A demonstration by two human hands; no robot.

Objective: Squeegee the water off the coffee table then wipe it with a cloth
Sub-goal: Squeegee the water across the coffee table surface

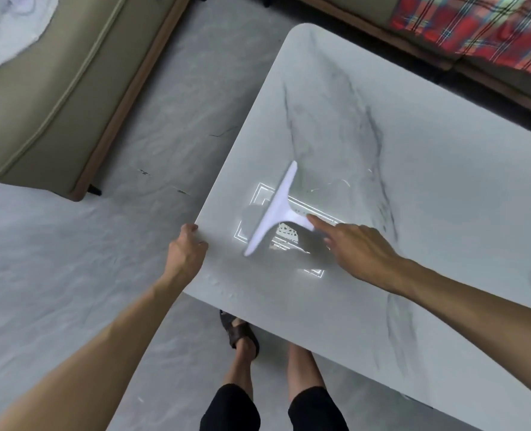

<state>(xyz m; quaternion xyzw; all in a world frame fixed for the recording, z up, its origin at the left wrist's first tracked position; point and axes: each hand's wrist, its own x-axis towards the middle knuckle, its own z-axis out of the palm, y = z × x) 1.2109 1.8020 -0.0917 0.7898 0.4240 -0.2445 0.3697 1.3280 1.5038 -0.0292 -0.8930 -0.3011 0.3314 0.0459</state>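
Fingers (pixel 321 223) hold squeegee (pixel 278 211) on coffee table (pixel 429 188) — sofa (pixel 49 98) nearby.

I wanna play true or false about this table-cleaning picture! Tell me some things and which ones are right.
1. The right hand holds the white squeegee. True.
2. The left hand holds a cloth. False: it grips the edge of the coffee table, and no cloth is in either hand.
3. The squeegee is on the coffee table, near the corner by the left hand. True.
4. The blanket at the top right is plain blue. False: it is red plaid.
5. A brown sandal shows on one foot below the table's edge. True.
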